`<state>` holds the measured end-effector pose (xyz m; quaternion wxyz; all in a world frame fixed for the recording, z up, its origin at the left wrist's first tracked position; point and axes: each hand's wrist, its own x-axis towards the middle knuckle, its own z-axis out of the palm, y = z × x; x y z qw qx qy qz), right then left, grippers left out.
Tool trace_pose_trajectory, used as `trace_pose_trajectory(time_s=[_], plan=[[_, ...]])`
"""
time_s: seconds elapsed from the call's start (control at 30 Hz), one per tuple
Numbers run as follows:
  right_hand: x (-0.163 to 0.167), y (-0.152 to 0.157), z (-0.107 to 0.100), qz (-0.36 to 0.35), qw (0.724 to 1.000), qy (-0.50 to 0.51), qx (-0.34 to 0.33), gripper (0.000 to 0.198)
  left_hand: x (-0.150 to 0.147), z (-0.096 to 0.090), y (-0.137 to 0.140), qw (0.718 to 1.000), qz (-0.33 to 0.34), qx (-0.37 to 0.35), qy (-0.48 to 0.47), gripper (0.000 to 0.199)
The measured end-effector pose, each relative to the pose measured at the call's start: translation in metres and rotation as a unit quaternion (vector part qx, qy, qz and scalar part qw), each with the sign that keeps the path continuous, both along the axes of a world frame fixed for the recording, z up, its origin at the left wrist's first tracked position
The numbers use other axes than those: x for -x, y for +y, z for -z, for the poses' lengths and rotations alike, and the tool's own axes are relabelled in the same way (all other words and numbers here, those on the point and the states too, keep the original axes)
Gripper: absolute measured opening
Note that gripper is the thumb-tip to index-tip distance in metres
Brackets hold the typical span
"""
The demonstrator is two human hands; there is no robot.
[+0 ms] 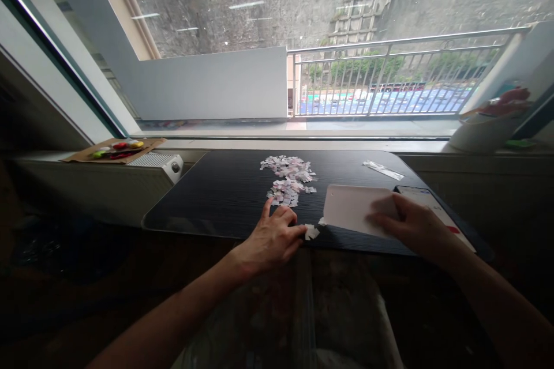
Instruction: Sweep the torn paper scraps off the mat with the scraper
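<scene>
A loose pile of small white and pinkish paper scraps (pixel 289 168) lies in the middle of the dark table (pixel 208 193). My left hand (pixel 273 240) rests at the near edge of this pile, index finger stretched toward it and the other fingers bent, with nothing gripped. Its thumb reaches a small cluster of scraps (pixel 310 232) by the table's front edge. In my right hand (pixel 404 222), somewhat blurred, is a pale flat rectangular card (pixel 348 206), tilted over the tabletop. One tiny scrap (pixel 322 221) lies at the card's lower left corner.
A phone (pixel 441 213) with a lit screen lies partly behind my right hand. White paper strips (pixel 383 170) are at the back right. Beyond the table are a windowsill (pixel 242 146), a white container (pixel 480 130), and cardboard (pixel 93 151) with colourful items on a radiator (pixel 162 164).
</scene>
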<state>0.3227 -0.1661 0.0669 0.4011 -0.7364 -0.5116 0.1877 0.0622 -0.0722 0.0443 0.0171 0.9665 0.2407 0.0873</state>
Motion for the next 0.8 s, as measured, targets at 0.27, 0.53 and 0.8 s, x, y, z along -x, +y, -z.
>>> trace_pose_trajectory(time_s=[0.27,0.53,0.8], plan=[[0.016,-0.003,-0.006,-0.020,0.999,0.046,-0.006,0.020,0.002,0.001,0.002,0.999,0.003,0.032,-0.040,0.014],[0.011,-0.005,-0.002,-0.013,0.999,0.042,-0.014,0.025,-0.011,-0.006,0.013,0.997,-0.016,0.070,-0.015,0.021],[0.008,-0.012,-0.003,0.013,0.999,0.044,-0.011,0.028,-0.021,-0.003,0.022,0.999,-0.027,0.028,-0.038,0.014]])
